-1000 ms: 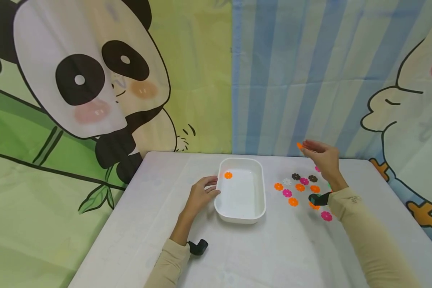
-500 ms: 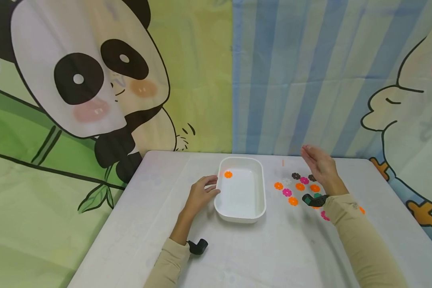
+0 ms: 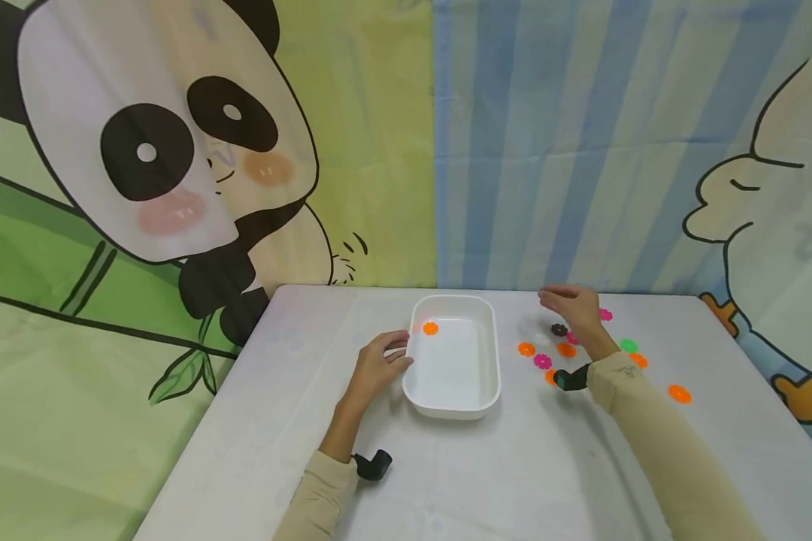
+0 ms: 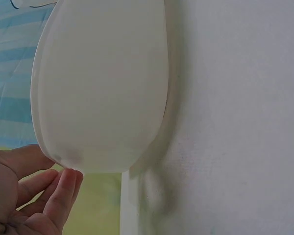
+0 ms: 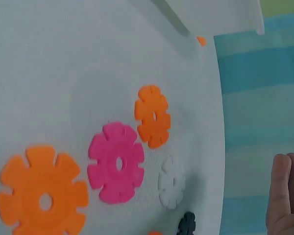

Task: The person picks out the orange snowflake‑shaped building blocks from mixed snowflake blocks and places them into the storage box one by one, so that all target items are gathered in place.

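White tray (image 3: pixel 451 370) between the hands (image 3: pixel 375 368) (image 3: pixel 575 308), small sleeve marking (image 3: pixel 629 370) illegible

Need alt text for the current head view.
A person's left hand touches a white tray holding one orange flower-shaped disc, while the right hand hovers over scattered discs in orange, pink, green and dark colours on a white table. Behind is a cartoon panda backdrop.

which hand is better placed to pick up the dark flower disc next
Right, I'd say: the right hand hovers near the dark flower disc, apparently holding nothing. The left hand grips the white tray by its left side, farther away.
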Available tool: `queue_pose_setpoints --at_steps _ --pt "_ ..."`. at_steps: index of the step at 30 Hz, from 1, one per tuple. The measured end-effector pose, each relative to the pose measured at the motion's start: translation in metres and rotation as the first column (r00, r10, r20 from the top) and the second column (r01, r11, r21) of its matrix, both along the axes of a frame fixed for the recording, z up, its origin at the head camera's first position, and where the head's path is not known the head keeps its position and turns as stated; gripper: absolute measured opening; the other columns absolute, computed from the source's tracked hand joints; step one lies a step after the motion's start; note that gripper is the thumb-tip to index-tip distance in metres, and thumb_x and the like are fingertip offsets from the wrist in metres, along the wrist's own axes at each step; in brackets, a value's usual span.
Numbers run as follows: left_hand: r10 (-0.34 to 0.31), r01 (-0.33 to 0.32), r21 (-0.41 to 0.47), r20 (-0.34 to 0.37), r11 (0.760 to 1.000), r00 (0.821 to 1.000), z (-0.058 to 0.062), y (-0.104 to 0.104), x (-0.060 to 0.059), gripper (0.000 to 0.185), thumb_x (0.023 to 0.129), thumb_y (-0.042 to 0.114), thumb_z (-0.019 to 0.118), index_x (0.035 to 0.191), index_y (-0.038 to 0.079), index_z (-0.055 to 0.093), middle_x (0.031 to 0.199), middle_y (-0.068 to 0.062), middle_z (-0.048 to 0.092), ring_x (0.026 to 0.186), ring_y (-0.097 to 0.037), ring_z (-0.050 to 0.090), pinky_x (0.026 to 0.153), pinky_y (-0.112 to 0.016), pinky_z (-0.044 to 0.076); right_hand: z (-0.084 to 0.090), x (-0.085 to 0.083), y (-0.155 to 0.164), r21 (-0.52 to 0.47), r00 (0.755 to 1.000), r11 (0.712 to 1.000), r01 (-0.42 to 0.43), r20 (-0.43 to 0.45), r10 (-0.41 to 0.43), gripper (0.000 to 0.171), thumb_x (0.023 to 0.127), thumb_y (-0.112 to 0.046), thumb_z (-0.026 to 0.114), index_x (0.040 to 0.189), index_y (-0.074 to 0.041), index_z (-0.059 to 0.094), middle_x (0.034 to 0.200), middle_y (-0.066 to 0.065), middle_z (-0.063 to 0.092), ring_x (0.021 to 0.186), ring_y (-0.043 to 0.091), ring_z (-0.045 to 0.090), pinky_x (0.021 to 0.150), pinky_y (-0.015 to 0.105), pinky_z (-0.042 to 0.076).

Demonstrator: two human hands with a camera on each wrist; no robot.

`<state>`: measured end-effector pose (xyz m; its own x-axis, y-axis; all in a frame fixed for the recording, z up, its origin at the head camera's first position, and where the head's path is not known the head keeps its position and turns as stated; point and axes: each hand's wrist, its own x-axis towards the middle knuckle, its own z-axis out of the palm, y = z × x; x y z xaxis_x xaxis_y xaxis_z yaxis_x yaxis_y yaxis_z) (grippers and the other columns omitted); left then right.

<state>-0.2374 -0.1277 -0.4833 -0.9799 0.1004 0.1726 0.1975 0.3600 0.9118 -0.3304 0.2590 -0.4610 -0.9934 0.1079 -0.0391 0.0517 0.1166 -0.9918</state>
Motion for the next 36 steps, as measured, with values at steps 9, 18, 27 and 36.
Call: queue_pose_setpoints --at_steps 9,18,27,36 --pt "0.003 -0.002 -0.005 0.025 1.000 1.000 0.014 -0.007 0.001 0.051 0.079 -0.002 0.076 0.127 -0.003 0.058 0.118 -0.017 0.063 0.104 -0.025 0.065 0.084 -0.024 0.053 -0.002 -0.012 -0.041 0.132 0.998 0.990 -0.052 -0.030 0.056 0.040 0.088 -0.023 0.074 0.119 0.001 0.066 0.114 0.018 0.067 0.108 0.036 0.063 0.096 0.046 0.048" --pt "-0.041 0.067 -0.185 0.140 0.980 0.989 0.032 -0.024 0.009 0.051 0.076 0.003 0.078 0.124 -0.003 0.061 0.111 -0.014 0.067 0.095 -0.021 0.067 0.081 -0.031 0.056 -0.013 -0.022 -0.079 0.425 0.978 0.891 -0.161 -0.053 0.202 0.034 0.085 -0.017 0.075 0.116 -0.004 0.070 0.112 0.016 0.069 0.106 0.031 0.063 0.091 0.045 0.051" --pt "-0.114 0.193 -0.315 0.251 0.929 0.961 0.049 -0.027 0.023 0.063 0.070 0.004 0.086 0.124 -0.007 0.057 0.104 -0.013 0.066 0.085 -0.017 0.065 0.075 -0.031 0.055 -0.028 -0.029 -0.107 0.556 0.934 0.790 -0.258 -0.064 0.351 0.039 0.086 -0.021 0.076 0.119 -0.002 0.069 0.118 0.018 0.066 0.106 0.033 0.065 0.085 0.042 0.054" --pt "-0.119 0.191 -0.317 0.232 0.929 0.965 0.047 -0.027 0.025 0.060 0.070 0.002 0.085 0.123 -0.007 0.058 0.100 -0.010 0.066 0.085 -0.017 0.065 0.073 -0.030 0.055 -0.039 -0.040 -0.119 0.592 0.917 0.766 -0.250 -0.110 0.383 0.037 0.086 -0.011 0.074 0.120 0.002 0.067 0.119 0.020 0.065 0.102 0.035 0.066 0.087 0.044 0.054"
